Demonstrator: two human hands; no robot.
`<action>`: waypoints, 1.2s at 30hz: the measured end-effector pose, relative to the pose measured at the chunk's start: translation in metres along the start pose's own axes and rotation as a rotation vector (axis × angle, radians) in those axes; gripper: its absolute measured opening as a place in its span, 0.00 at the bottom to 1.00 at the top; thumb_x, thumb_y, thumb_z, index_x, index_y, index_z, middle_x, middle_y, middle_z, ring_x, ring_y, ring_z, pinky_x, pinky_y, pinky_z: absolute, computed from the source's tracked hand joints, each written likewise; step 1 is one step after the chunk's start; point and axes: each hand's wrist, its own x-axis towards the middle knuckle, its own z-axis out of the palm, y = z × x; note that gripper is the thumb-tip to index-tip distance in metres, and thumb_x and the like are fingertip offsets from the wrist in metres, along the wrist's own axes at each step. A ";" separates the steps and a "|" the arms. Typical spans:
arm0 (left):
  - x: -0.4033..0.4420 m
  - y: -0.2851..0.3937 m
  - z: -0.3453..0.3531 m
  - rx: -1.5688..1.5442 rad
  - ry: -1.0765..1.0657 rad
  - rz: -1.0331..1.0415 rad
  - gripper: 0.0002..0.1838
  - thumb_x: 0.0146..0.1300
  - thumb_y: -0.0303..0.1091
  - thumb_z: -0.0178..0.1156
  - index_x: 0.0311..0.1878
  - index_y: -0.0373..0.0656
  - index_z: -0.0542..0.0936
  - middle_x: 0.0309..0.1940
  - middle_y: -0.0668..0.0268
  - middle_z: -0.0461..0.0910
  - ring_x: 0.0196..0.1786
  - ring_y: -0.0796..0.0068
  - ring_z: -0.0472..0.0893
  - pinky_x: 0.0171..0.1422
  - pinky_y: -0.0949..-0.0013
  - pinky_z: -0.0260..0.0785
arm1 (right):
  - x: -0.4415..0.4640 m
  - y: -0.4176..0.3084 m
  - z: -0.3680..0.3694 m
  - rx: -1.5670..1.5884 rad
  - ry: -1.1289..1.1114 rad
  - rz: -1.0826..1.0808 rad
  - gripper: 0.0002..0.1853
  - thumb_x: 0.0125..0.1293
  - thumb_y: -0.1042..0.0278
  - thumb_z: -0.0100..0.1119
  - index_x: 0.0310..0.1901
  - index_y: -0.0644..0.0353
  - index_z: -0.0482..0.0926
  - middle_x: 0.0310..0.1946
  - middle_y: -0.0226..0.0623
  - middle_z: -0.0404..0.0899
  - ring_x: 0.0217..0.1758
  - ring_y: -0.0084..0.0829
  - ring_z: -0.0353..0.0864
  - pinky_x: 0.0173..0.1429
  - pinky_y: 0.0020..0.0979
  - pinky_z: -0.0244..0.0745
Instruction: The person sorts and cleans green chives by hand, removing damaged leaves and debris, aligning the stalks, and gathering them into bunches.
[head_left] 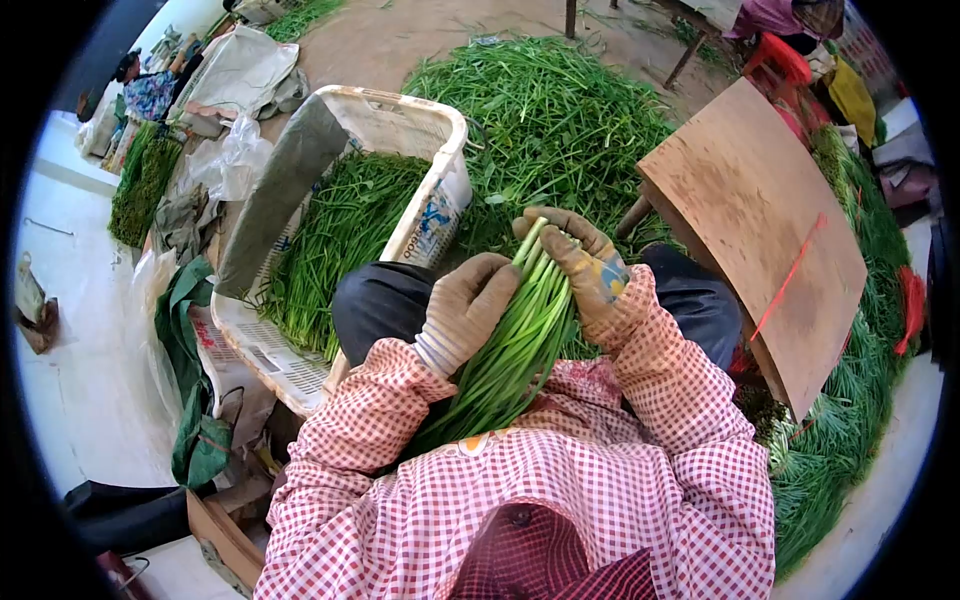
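One bunch (pixel 520 345), by shirt (pixel 570 480). My right hand (pixel 588 268): fingers closed round its pale ends. Left hand (pixel 458 312): fingers curled alongside, grip unclear. Step, I judge: aligning stems; next move calls for light hold.

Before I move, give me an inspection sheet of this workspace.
Surface: brown floor, strewn with bits of green; a tilted board at the right, red strip across it.
Job's things: bunch of green stalks over the lap; loose heap ahead; more greens in the white crate.
Clutter: clear plastic and dark green cloth, left.
Hands: both gloved; right grips the bunch near its pale ends, left against its side.
Cables: nothing seen.
Surroundings: another person, far left; long greens, right.
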 end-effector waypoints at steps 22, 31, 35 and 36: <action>-0.028 0.016 -0.135 0.488 0.444 0.440 0.23 0.52 0.21 0.62 0.54 0.38 0.74 0.48 0.60 0.77 0.50 0.70 0.76 0.54 0.70 0.70 | 0.112 -0.176 -0.151 -0.747 0.419 -0.594 0.14 0.67 0.59 0.54 0.50 0.55 0.73 0.31 0.30 0.79 0.36 0.31 0.78 0.45 0.36 0.75; -0.036 0.068 -0.034 -0.049 -0.830 0.074 0.28 0.56 0.30 0.68 0.60 0.34 0.72 0.47 0.58 0.81 0.48 0.73 0.80 0.55 0.69 0.72 | 0.120 -0.166 -0.011 -0.390 0.380 -0.937 0.18 0.67 0.61 0.59 0.55 0.57 0.71 0.30 0.34 0.80 0.28 0.24 0.78 0.31 0.25 0.75; -0.018 0.045 0.016 -0.983 -0.872 -0.230 0.39 0.62 0.39 0.63 0.71 0.39 0.55 0.63 0.50 0.67 0.65 0.60 0.69 0.73 0.52 0.54 | 0.056 -0.162 0.051 -0.663 0.141 -1.113 0.19 0.68 0.60 0.57 0.55 0.61 0.69 0.31 0.33 0.78 0.35 0.24 0.77 0.41 0.26 0.73; -0.017 0.046 0.025 -0.975 -0.857 -0.219 0.39 0.62 0.39 0.63 0.71 0.39 0.55 0.63 0.50 0.67 0.65 0.60 0.69 0.73 0.52 0.54 | 0.046 -0.153 0.064 -0.618 0.013 -1.207 0.19 0.67 0.59 0.59 0.52 0.62 0.69 0.29 0.32 0.76 0.34 0.24 0.77 0.40 0.25 0.72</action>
